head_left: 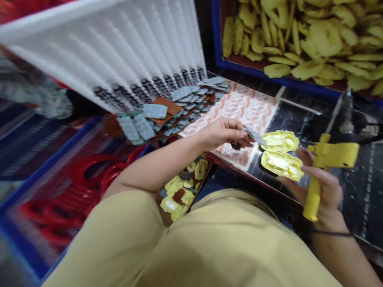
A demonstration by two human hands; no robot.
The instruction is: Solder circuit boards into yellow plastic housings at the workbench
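Board (255, 137) sits pinched in the left hand (229, 133) beside yellow shells (282, 165), while the right hand (327, 191) holds a yellow tool (333, 155)

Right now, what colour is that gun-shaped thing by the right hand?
Yellow; the gun-shaped thing shows best in the head view.

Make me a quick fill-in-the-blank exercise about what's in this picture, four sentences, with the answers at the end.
1. The left hand pinches a thin grey piece next to ____ open yellow shells.
2. At the wrist of the right hand, a thin band is ____ in colour.
3. The red parts at the lower left lie in a crate with a ____ rim.
4. The bin at the upper right is heaped with ____ pieces.

Missing words: two; black; blue; yellow.
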